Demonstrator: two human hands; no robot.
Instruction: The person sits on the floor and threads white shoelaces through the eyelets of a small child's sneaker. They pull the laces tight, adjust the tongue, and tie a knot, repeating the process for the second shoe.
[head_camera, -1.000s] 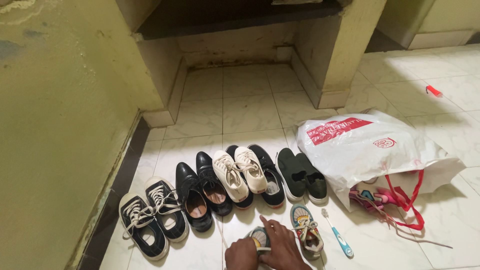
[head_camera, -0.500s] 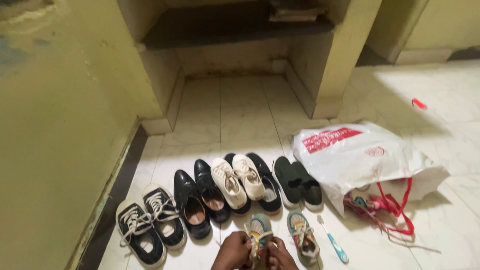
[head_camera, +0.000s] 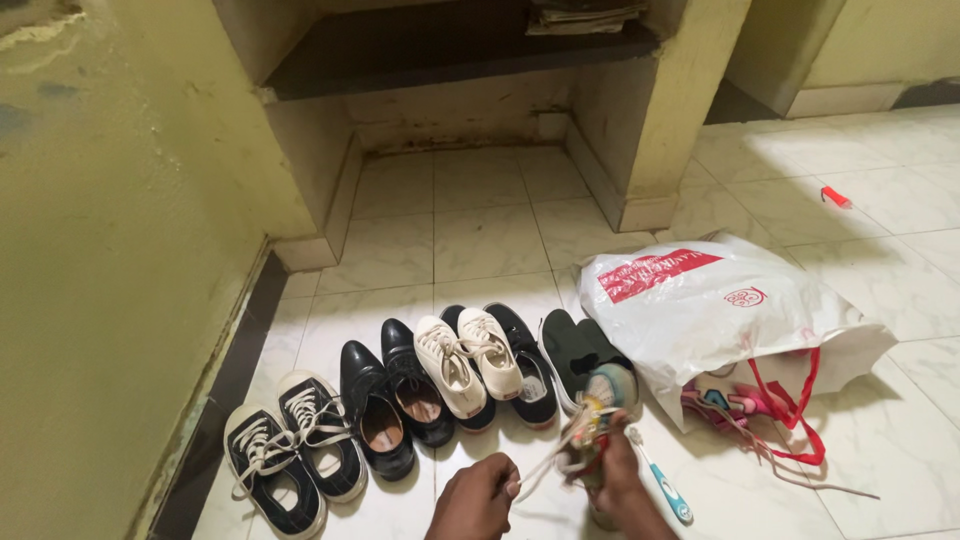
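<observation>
White-laced small patterned shoe (head_camera: 600, 410), lifted off the tiled floor (head_camera: 480, 230) before the row of shoes (head_camera: 440, 385), long axis near upright, toe up, gripped by closed right hand (head_camera: 625, 480); left hand (head_camera: 475, 500) pinches its lace (head_camera: 545, 465) sideways.

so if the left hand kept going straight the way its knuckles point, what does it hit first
Probably the cream lace-up sneakers lying on top of the black pair, straight ahead of the left hand, which pinches a white lace. Bare floor tile lies between; depth is hard to judge.
</observation>
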